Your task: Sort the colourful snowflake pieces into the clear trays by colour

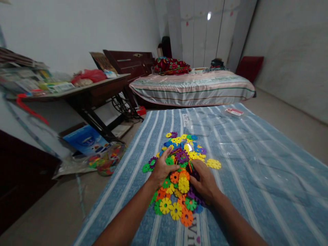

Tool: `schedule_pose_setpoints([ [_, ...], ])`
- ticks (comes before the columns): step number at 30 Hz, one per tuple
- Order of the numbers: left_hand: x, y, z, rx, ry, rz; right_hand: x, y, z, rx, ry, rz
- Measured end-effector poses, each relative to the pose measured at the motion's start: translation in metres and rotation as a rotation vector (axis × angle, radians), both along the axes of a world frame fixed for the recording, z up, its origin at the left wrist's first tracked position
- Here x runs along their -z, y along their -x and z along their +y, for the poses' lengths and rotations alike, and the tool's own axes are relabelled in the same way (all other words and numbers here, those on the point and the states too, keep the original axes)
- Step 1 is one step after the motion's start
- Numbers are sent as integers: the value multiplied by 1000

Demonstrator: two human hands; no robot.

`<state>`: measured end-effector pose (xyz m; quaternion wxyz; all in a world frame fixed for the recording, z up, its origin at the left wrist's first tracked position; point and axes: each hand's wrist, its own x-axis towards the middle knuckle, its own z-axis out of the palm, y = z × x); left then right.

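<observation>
A pile of flower-shaped plastic linking discs (176,211) in yellow, orange, green, purple and blue lies on the blue striped cloth. My left hand (162,171) rests at the pile's left side, thumb and fingers apart, touching green discs (169,160) between them. On the other side, my right hand (205,177) has its fingers curled around several dark purple discs (194,172); its fingertips are partly hidden among the pieces. A purple disc (182,156) stands out on top between both hands. Yellow discs (214,164) lie just right of the pile.
Clear plastic trays (279,181) lie to the right on the striped cloth (123,191), with a red-and-white label (234,111) at the far edge. A cluttered sewing table (97,83) stands left, a bed (194,90) behind. Bags of coloured pieces (110,160) sit on the floor.
</observation>
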<state>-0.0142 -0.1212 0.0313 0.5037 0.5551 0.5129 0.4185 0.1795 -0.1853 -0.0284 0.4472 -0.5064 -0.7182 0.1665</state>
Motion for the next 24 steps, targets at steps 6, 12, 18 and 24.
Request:
schedule_pose_setpoints([
  [6,-23,-26,42,225,97,-12,5,2,2,3,-59,-103],
  [12,-48,-54,57,352,125,33,8,2,-1,-18,-89,-139],
  [18,-60,-11,56,236,-66,499,3,2,-8,-113,-135,-63],
  [24,-43,47,50,140,-32,1245,3,0,-6,62,-180,36],
])
